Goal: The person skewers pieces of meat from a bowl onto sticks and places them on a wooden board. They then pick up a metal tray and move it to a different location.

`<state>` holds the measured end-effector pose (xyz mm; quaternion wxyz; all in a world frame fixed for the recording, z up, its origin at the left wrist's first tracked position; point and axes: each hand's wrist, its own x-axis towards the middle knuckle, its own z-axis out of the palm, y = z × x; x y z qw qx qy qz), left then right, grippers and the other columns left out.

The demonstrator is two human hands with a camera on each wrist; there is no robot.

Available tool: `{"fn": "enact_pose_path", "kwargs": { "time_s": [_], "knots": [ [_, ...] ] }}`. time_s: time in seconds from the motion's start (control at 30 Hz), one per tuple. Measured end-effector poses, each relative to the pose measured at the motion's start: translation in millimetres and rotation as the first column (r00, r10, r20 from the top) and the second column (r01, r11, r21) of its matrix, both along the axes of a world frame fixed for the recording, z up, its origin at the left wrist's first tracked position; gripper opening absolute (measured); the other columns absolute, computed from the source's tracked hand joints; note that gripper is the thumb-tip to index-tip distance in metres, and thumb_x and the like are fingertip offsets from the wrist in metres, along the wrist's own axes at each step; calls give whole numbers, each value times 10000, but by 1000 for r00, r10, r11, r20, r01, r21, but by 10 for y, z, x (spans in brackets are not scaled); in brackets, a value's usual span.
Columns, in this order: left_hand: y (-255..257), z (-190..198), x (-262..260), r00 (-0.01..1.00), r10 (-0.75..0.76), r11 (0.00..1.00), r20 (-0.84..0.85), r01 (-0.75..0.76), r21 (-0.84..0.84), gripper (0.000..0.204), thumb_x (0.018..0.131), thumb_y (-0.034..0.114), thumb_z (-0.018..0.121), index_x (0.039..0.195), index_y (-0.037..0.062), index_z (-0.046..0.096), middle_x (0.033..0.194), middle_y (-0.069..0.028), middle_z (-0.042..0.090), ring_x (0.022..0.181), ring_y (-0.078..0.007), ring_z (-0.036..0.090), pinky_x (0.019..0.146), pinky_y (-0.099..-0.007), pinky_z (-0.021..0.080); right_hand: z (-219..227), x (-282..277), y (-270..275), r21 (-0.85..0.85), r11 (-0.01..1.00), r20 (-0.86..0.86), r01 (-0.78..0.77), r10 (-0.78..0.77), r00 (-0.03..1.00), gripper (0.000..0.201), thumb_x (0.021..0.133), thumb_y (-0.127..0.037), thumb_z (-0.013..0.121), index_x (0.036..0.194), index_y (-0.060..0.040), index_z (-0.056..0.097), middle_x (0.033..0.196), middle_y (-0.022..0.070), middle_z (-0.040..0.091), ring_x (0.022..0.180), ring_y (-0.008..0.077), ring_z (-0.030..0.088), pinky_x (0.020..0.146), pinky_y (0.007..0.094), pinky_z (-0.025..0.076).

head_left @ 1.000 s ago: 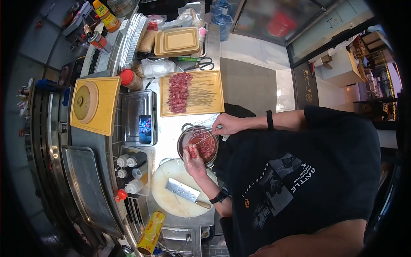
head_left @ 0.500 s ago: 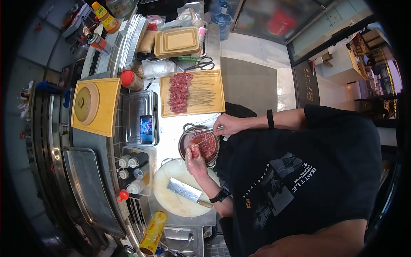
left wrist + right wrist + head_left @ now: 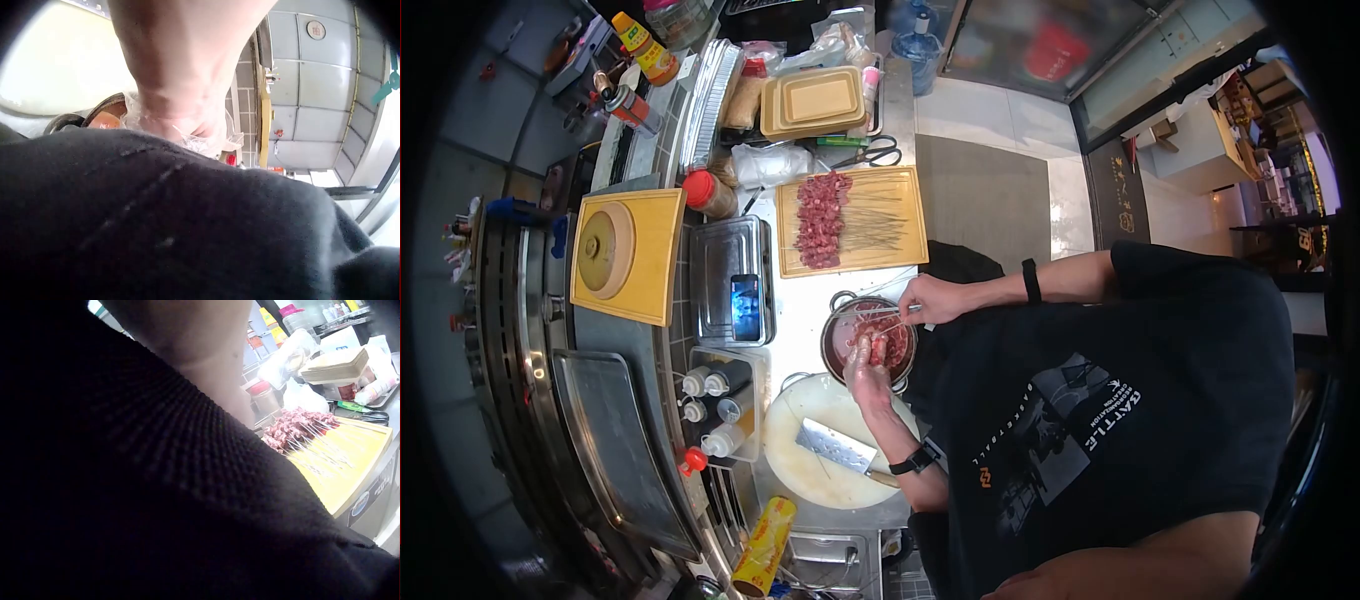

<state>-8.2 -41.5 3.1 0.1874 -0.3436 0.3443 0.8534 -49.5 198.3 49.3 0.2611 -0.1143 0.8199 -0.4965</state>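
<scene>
My left hand (image 3: 868, 373), in a clear plastic glove, pinches a piece of raw meat (image 3: 878, 349) over a round metal pot (image 3: 828, 345) of cut red meat. My right hand (image 3: 937, 299) looks bare and grips thin metal skewers (image 3: 878, 309) above the pot's near rim. One skewer slants down toward the meat in the left fingers. In the left wrist view a dark cloth hides most of the gloved hand (image 3: 194, 134). Dark ribbed fabric covers the right hand in the right wrist view.
Finished meat skewers (image 3: 822, 222) lie on a yellow board (image 3: 915, 240) beside the pot. On the other side, a cleaver (image 3: 836, 446) rests on a round chopping board (image 3: 800, 483). Beyond are a phone (image 3: 746, 307) on a metal container, squeeze bottles (image 3: 725, 440) and a red-lidded jar (image 3: 709, 193).
My left hand has shifted slightly toward my body over the pot, bringing the meat nearer the skewer. My right hand stays almost in place with the skewers.
</scene>
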Motion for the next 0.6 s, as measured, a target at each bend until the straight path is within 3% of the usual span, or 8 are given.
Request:
{"fn": "enact_pose_path", "kwargs": {
  "time_s": [0.1, 0.23, 0.33, 0.43, 0.47, 0.6],
  "knots": [
    [-24, -45, 11, 1000, 1, 1000, 10, -1, 26, 316, 995, -12, 632, 1292, -112, 586, 1270, -177, 621, 1104, -255, 637, 990, -386, 580, 19, -8, -37, -2, 1000, -1, 13, -13, 1000, 108, 849, -94, 756, 915, -9, 762, 854, 141, 752, 822, 228, 725, 764, 361, 559],
    [-83, -147, 104, 991, 66, 995, -119, -57, 80, 354, 992, -29, 617, 1319, -138, 535, 1342, -222, 577, 1210, -291, 602, 1107, -410, 511, -41, -26, 4, 10, 998, -91, 55, -54, 994, 100, 877, -89, 750, 937, -9, 755, 845, 129, 751, 786, 217, 716, 740, 356, 557],
    [-159, -193, 176, 969, 97, 993, -228, -78, 92, 382, 986, -10, 635, 1327, -141, 525, 1371, -250, 568, 1295, -327, 565, 1183, -415, 449, 2, -61, 76, 43, 997, -43, 59, -58, 997, 103, 890, -83, 731, 961, -10, 749, 867, 130, 753, 795, 222, 716, 746, 358, 562],
    [-194, -257, 194, 967, 147, 987, -207, -128, 99, 398, 983, -15, 636, 1338, -144, 510, 1365, -262, 565, 1281, -330, 574, 1170, -417, 460, 52, -41, 106, 21, 998, -50, 52, -51, 997, 118, 863, -84, 707, 932, 3, 746, 872, 161, 745, 832, 264, 724, 786, 377, 561],
    [-202, -277, 199, 969, 188, 980, -161, -173, 100, 409, 986, -63, 602, 1360, -157, 467, 1372, -266, 539, 1272, -368, 572, 1133, -447, 486, 51, -31, 111, 21, 999, -47, 39, -38, 998, 118, 860, -83, 707, 932, 3, 743, 868, 160, 743, 830, 262, 722, 782, 376, 560],
    [-177, -225, 185, 973, 178, 984, -150, -175, 32, 376, 999, -23, 612, 1343, -132, 503, 1346, -232, 570, 1227, -345, 600, 1076, -428, 519, 29, -22, 131, 18, 1000, -21, 10, -9, 1000, 122, 852, -81, 707, 934, 5, 735, 855, 159, 737, 826, 258, 716, 770, 374, 554]
  ]
}}
